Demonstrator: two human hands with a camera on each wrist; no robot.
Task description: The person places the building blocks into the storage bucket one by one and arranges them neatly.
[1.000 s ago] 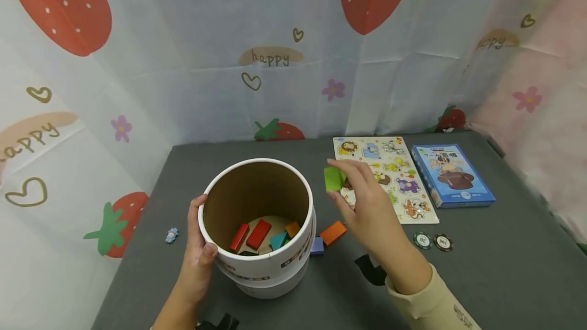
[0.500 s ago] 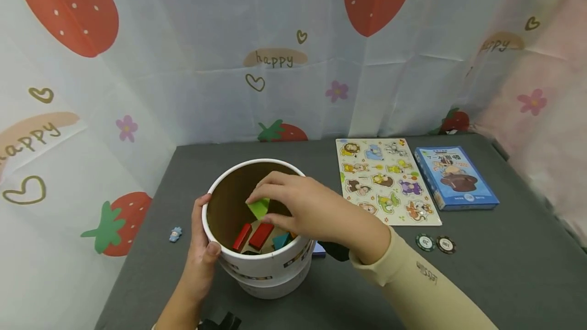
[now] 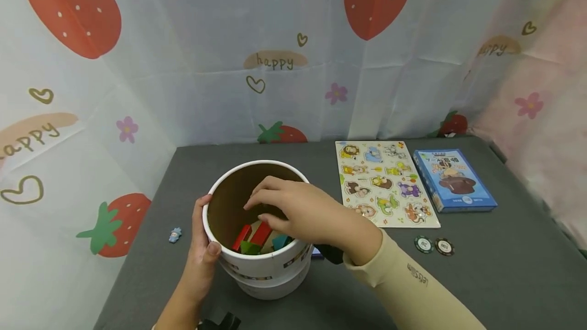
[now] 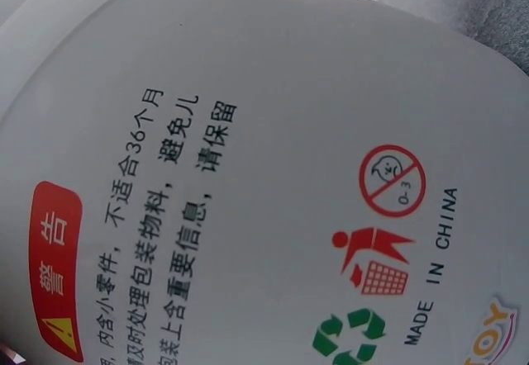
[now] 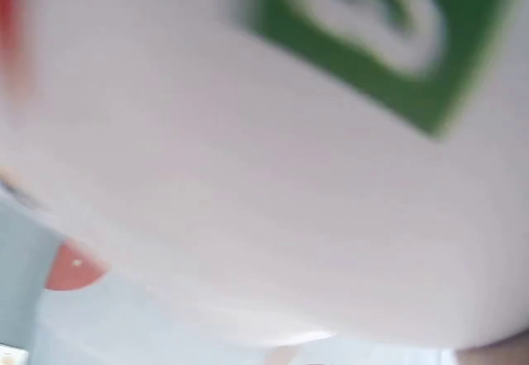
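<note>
A white round bucket point(image 3: 263, 274) stands tilted toward me on the dark table in the head view. My left hand point(image 3: 199, 251) holds its left side, with the thumb on the near wall by the rim; the bucket's printed wall point(image 4: 273, 167) fills the left wrist view. My right hand point(image 3: 300, 209) reaches over the right rim into the mouth, its fingers parted and holding nothing. Beneath it lie a green block point(image 3: 249, 248), two red blocks point(image 3: 261, 234) and a teal block point(image 3: 279, 241). The right wrist view shows the bucket's blurred outer wall point(image 5: 248, 175).
A blue-violet block point(image 3: 316, 254) peeks out beside the bucket under the right wrist. Rightward lie an animal puzzle board point(image 3: 387, 183), a blue box point(image 3: 454, 180) and two poker chips point(image 3: 424, 244). A small blue figurine point(image 3: 175, 235) sits to the left.
My right hand has carried the green block from the puzzle board's side into the bucket and let it go. It now lies near the red blocks. The left hand keeps its hold.
</note>
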